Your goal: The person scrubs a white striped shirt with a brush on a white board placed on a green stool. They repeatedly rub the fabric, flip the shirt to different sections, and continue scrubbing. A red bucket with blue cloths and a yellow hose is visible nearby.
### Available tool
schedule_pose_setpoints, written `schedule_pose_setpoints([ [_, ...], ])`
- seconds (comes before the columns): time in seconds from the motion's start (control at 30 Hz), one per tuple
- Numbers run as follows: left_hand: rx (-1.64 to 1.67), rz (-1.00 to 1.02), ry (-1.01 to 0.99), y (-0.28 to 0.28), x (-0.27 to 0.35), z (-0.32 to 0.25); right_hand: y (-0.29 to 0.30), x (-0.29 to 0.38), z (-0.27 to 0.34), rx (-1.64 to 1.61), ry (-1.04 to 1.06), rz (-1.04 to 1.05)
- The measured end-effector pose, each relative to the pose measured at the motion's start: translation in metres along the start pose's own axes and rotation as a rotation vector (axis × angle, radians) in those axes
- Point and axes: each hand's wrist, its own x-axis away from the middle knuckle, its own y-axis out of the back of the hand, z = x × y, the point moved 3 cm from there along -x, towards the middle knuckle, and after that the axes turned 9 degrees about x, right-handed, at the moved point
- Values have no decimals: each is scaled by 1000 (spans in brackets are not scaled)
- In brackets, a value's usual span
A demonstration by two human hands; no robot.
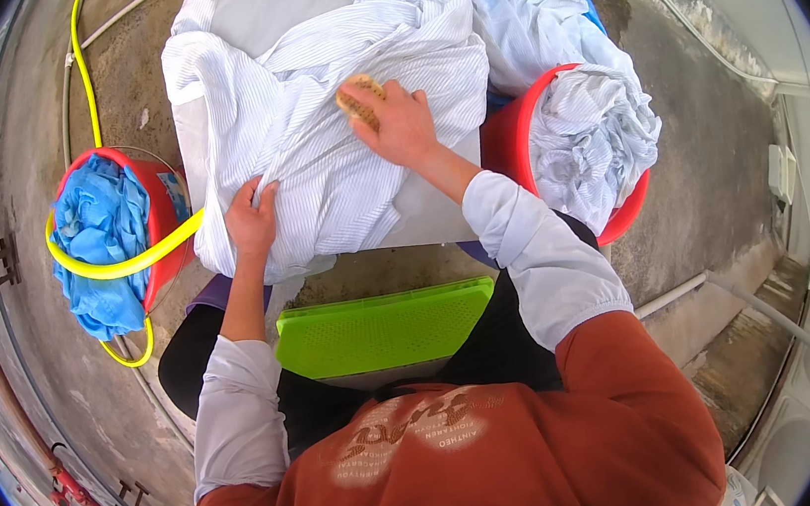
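Note:
A white garment with thin stripes (336,178) lies spread in folds over a grey-white tabletop (438,212). My right hand (398,122) grips a scrubbing brush with a light wooden back (360,101) and rests it on the cloth. Lower and to the left, my left hand (252,216) pinches a fold of the garment between thumb and fingers. The brush's bristles are hidden beneath it.
A red bucket (163,205) with blue cloth (100,243) stands left, a yellow hose (129,266) looped across it. To the right, a red tub (508,140) holds striped white cloth (586,135). More white and blue cloth lies behind it. A green perforated plastic piece (387,330) sits between my legs.

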Motion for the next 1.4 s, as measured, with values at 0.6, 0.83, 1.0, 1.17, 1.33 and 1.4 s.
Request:
schedule_pose_setpoints([
  [0.6, 79, -8, 36, 1, -2, 4, 131, 84, -203, -758, -518, 324],
  [0.83, 68, 7, 55, 3, -2, 18, 84, 194, -205, 136, -266, 220],
  [1.0, 33, 23, 31, 3, -6, 22, 61, 206, -220, 347, -303, 241],
  [1.17, 71, 2, 10, 4, -4, 25, 57, 199, -221, 229, -397, 328],
  [1.33, 68, -15, 7, -1, -5, 17, 95, 173, -222, -631, -516, 250],
  [1.4, 64, -27, 14, 0, -3, 10, 126, 139, -194, -805, -529, 223],
])
